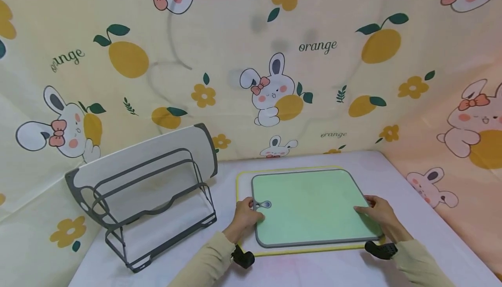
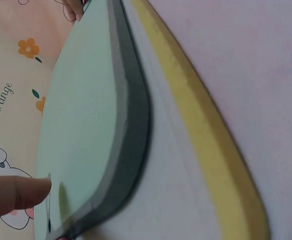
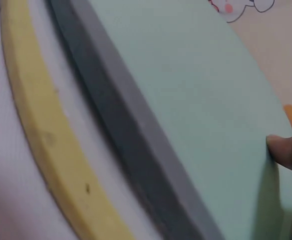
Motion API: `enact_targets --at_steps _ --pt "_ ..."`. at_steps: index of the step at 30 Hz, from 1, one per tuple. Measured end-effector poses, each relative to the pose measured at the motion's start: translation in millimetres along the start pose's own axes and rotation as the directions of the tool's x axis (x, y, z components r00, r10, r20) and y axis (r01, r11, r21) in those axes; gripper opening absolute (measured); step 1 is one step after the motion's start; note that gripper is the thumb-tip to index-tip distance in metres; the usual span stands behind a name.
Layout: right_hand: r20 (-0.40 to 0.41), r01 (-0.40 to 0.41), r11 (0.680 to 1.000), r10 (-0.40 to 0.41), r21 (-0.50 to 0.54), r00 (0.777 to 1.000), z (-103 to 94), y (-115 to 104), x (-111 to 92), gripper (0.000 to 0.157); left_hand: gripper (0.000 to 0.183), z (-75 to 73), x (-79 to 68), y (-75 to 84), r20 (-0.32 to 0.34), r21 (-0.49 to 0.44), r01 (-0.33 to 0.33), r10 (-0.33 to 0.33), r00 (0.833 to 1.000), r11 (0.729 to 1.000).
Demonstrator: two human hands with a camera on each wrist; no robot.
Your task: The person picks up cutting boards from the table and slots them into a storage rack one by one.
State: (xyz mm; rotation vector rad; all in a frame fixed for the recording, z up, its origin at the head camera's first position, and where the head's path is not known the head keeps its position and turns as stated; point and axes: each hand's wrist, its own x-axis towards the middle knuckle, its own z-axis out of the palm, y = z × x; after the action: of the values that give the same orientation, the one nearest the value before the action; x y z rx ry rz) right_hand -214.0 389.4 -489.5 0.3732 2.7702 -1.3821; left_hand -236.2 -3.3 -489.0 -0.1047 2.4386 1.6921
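A mint-green cutting board point(image 1: 310, 208) with a grey rim lies over a larger white board with a yellow rim point(image 1: 302, 251) on the table. At its left side, by the small handle hole point(image 1: 267, 204), my left hand point(image 1: 245, 216) grips the green board, thumb on top. My right hand point(image 1: 379, 213) holds the opposite side the same way, its thumb point(image 3: 285, 151) on the green face. Both hands' other fingers are mostly hidden beyond or under the edge. In the left wrist view, the grey rim point(image 2: 133, 110) sits above the white surface; whether they touch, I cannot tell.
To the left stands a dark grey wire rack point(image 1: 157, 212) holding a light grey board point(image 1: 157, 144) with dark corners, leaning back. The table point(image 1: 290, 274) has a white cover. A printed cloth point(image 1: 219, 29) hangs behind and at the sides.
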Motion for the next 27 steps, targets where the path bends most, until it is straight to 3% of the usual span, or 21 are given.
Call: enact_targets --at_steps 8,14,20,27 --pt "-0.02 0.025 0.998 -0.023 0.062 1.0 -2.7 -3 -4 0.073 0.064 -2.2 -4.7 3.7 -0.029 -0.078 -0.075 0.073 0.997 0.994" --pt "-0.014 -0.003 0.998 0.004 0.065 1.0 -5.5 0 -5 0.077 0.066 -0.2 -3.9 3.9 -0.011 -0.116 -0.072 0.072 0.997 0.991" --pt "0.01 -0.018 0.994 0.017 0.112 1.0 -8.3 0 -5 0.076 0.065 -2.1 -5.0 5.1 -0.047 -0.112 -0.084 0.079 0.996 0.99" --pt "0.057 -0.082 0.983 0.073 0.166 0.996 -10.6 -4 -6 0.071 0.062 -6.5 -4.7 3.2 -0.073 -0.143 -0.043 0.032 0.997 0.989"
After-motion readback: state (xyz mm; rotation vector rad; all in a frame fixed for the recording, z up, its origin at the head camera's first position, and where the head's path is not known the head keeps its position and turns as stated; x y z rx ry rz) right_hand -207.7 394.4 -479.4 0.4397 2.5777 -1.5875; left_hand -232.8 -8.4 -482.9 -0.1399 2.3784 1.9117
